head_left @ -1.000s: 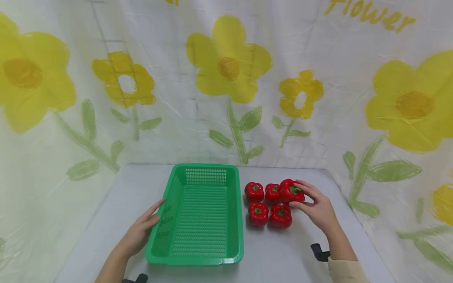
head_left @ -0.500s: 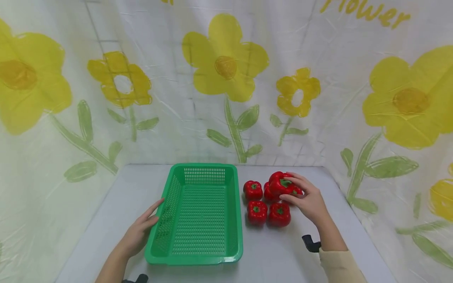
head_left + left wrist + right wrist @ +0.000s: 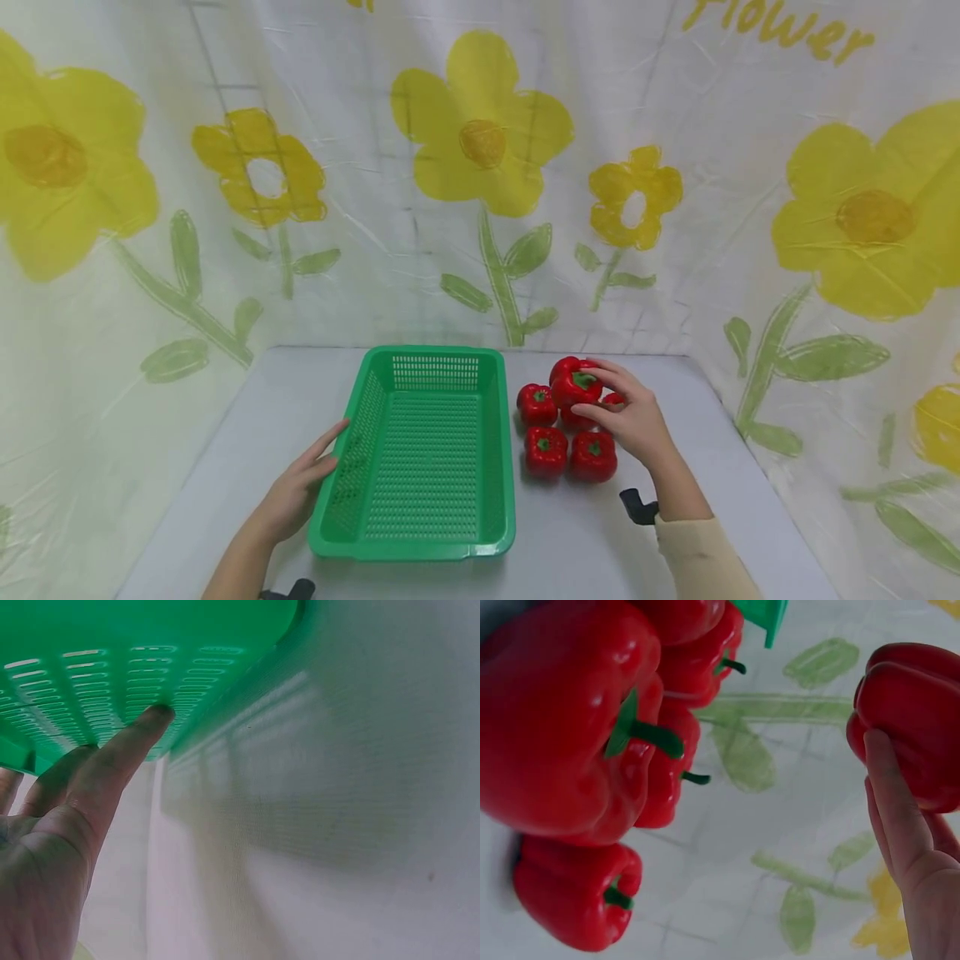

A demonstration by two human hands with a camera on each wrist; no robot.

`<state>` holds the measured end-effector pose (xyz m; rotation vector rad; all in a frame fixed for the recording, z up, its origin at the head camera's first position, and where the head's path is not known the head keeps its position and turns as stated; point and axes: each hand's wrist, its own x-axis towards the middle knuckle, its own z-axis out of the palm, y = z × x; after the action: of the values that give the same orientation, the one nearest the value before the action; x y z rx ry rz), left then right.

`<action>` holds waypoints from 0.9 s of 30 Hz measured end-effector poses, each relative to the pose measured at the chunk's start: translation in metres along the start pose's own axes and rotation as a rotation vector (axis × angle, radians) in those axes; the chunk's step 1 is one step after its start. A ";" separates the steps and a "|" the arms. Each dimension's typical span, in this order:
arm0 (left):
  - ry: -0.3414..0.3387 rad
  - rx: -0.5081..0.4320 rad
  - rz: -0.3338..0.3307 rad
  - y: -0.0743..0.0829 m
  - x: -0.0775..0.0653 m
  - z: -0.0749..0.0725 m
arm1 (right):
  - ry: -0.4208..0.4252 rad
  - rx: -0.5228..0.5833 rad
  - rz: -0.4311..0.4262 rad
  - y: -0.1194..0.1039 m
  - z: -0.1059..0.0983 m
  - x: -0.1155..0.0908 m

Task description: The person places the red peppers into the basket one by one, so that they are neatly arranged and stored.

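A green plastic basket [image 3: 412, 552] with slotted walls sits on the table, nothing inside it. Along its left wall lies my left hand [image 3: 292, 496]; the left wrist view shows its extended fingers [image 3: 124, 754] touching the slotted side. My right hand [image 3: 633, 421] pinches a red bell pepper [image 3: 572, 380] between thumb and fingers, raised above the others. In the right wrist view this held pepper [image 3: 911, 724] is at the right, apart from the rest. Several more red bell peppers stand grouped right of the basket, among them a front one [image 3: 593, 457] and a back-left one [image 3: 537, 403].
The white table [image 3: 570, 533] ends at the back against a hanging sheet [image 3: 360, 275] painted with yellow flowers. Dark wrist-mounted pieces show at both wrists, one near the right sleeve [image 3: 701, 546]. The held pepper partly covers those at the back of the group.
My right hand has carried the held pepper leftward and slightly up, across the back of the group toward the basket. The left hand and basket have stayed in place.
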<state>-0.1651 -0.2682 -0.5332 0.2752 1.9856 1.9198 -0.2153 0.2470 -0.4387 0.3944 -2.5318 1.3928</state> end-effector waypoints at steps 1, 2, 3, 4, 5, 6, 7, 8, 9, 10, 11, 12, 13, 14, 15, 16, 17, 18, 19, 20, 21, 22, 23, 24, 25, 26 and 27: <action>0.004 0.004 -0.001 0.000 -0.001 0.000 | -0.006 0.003 -0.007 -0.001 0.002 0.002; 0.015 0.009 -0.002 0.001 -0.002 -0.001 | -0.011 0.003 -0.014 -0.002 0.005 0.004; 0.025 0.014 -0.005 0.001 -0.003 -0.001 | -0.017 0.006 -0.022 -0.003 0.007 0.005; 0.037 0.013 -0.009 0.001 -0.004 -0.001 | -0.022 0.008 -0.029 -0.004 0.009 0.007; 0.044 0.018 -0.014 0.001 -0.005 -0.001 | -0.028 0.013 -0.035 -0.005 0.011 0.008; 0.056 0.017 -0.019 0.001 -0.005 0.000 | -0.029 0.017 -0.043 -0.005 0.012 0.010; 0.059 0.016 -0.021 0.001 -0.004 0.000 | -0.030 0.023 -0.045 -0.006 0.013 0.010; 0.063 0.015 -0.022 0.001 -0.003 0.001 | -0.029 0.026 -0.046 -0.007 0.013 0.011; 0.055 0.013 -0.020 0.000 -0.002 0.001 | -0.027 0.028 -0.045 -0.007 0.013 0.011; 0.054 0.009 -0.019 0.000 -0.001 0.002 | -0.025 0.028 -0.043 -0.008 0.014 0.012; 0.050 0.007 -0.019 0.000 0.000 0.002 | -0.025 0.026 -0.043 -0.009 0.014 0.012; 0.052 0.003 -0.018 -0.001 0.001 0.003 | -0.026 0.022 -0.040 -0.010 0.014 0.013; 0.049 0.004 -0.020 -0.001 0.002 0.003 | -0.030 0.016 -0.034 -0.011 0.015 0.014; 0.052 -0.001 -0.022 -0.001 0.002 0.004 | -0.032 0.010 -0.029 -0.012 0.016 0.014; 0.051 -0.002 -0.023 -0.001 0.002 0.004 | -0.034 0.006 -0.025 -0.012 0.017 0.016; 0.058 -0.003 -0.028 -0.001 0.002 0.005 | -0.038 0.007 -0.022 -0.012 0.018 0.017; 0.057 -0.001 -0.030 -0.001 0.002 0.005 | -0.041 0.007 -0.016 -0.013 0.019 0.018; 0.060 -0.003 -0.032 -0.001 0.002 0.005 | -0.047 0.010 -0.012 -0.013 0.021 0.019; 0.056 0.003 -0.031 0.000 0.002 0.006 | -0.053 0.015 -0.010 -0.014 0.023 0.020; 0.063 0.001 -0.032 0.000 0.002 0.006 | -0.056 0.019 -0.004 -0.015 0.024 0.020; 0.067 0.005 -0.032 0.001 0.002 0.006 | -0.061 0.019 -0.001 -0.016 0.026 0.021; 0.070 0.007 -0.031 0.001 0.001 0.007 | -0.066 0.019 0.002 -0.017 0.027 0.021; 0.067 0.010 -0.032 0.002 0.001 0.007 | -0.072 0.019 0.005 -0.019 0.029 0.022; 0.065 0.013 -0.032 0.002 0.001 0.007 | -0.078 0.023 0.007 -0.021 0.031 0.022; 0.062 0.017 -0.032 0.003 0.001 0.007 | -0.081 0.029 0.008 -0.023 0.032 0.023; 0.067 0.012 -0.036 0.003 0.001 0.007 | -0.083 0.037 0.011 -0.025 0.034 0.023; 0.067 0.011 -0.038 0.003 0.001 0.007 | -0.085 0.044 0.011 -0.026 0.036 0.024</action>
<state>-0.1634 -0.2615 -0.5305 0.1768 2.0297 1.9179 -0.2314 0.2003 -0.4290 0.4574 -2.5781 1.4682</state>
